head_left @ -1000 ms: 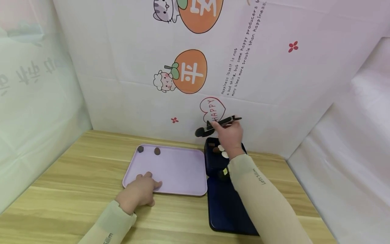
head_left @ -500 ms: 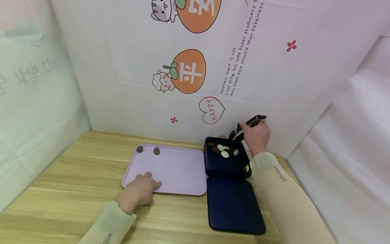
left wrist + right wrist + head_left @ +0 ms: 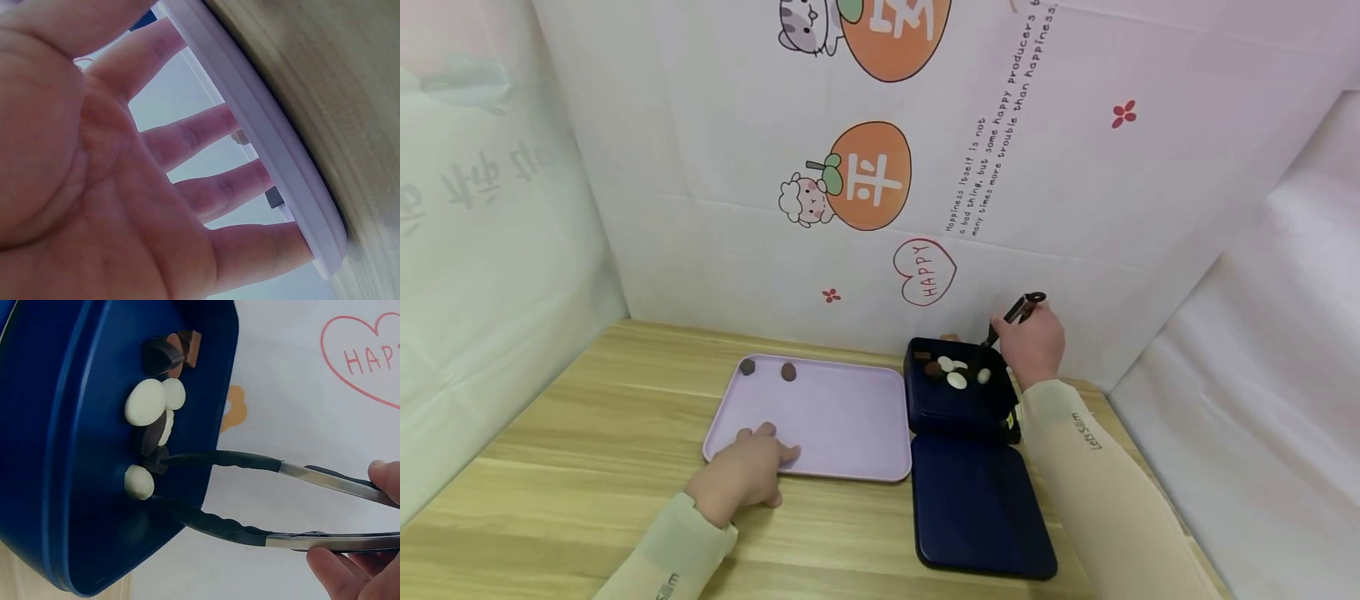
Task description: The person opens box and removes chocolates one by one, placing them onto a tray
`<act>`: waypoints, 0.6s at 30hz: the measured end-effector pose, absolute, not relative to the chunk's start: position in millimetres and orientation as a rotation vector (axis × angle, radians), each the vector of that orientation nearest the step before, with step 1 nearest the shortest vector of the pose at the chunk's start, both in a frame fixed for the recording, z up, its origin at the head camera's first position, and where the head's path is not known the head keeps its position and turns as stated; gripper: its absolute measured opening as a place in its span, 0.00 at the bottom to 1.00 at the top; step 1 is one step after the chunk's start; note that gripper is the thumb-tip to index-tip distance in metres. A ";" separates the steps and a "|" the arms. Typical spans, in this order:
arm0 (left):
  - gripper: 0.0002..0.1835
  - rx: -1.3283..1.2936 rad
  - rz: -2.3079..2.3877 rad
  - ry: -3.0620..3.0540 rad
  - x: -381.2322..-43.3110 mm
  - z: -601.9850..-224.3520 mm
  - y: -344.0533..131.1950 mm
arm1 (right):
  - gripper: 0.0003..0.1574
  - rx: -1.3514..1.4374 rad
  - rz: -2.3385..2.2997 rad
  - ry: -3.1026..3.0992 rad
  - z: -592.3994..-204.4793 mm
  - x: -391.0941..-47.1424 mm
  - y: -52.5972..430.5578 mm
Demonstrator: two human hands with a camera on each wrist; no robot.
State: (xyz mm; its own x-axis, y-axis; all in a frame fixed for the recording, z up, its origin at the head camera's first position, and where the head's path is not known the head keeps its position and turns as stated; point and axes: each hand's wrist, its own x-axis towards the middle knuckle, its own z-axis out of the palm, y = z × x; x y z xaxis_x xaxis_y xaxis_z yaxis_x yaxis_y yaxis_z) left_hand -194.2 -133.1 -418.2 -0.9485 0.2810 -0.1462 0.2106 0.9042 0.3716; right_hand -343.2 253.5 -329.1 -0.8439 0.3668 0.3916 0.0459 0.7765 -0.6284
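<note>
Steel and black tongs (image 3: 325, 541) sit in the right grip (image 3: 1033, 340), whose fingers and thumb close round the handles. From that grip the tongs reach left and down into a dark blue box (image 3: 936, 408), their ends standing apart. One end is at a small dark piece (image 3: 160, 464), the other just beside a round white piece (image 3: 139, 482); I cannot tell whether either is touched. Farther from the ends, in the same box, lie a dark oval piece (image 3: 152, 437), a large white oval (image 3: 145, 402), a ridged dark piece (image 3: 162, 357) and a brown block (image 3: 193, 347). Nearer the person than the right grip, up against the box, a flat blue lid (image 3: 981, 517) lies on the wooden table (image 3: 587, 467). Well to the left of the right grip is a pale purple tray (image 3: 842, 417). The left grip (image 3: 741, 471) touches its near rim, fingers straight and reaching across it. Beyond those fingers, by the tray's far rim, are a dark grey piece (image 3: 747, 367) and a brown piece (image 3: 788, 372). Farthest off, past both grips, hangs a white cloth (image 3: 737, 258) printed with a red heart (image 3: 925, 271) reading HAPPY.
</note>
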 end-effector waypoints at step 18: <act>0.38 0.369 0.530 2.864 -193.7 -416.7 -132.6 | 0.30 -0.300 0.779 -2.518 -347.8 -349.9 252.9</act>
State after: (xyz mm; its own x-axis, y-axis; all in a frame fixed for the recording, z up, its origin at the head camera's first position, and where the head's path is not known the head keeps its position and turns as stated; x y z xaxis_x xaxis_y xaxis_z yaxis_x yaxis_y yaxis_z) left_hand -193.7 -132.6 -416.7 -0.9476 0.2797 -0.1541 0.2061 0.9042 0.3740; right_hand -349.9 252.9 -347.8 -0.8589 0.3401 0.3828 0.0645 0.8136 -0.5779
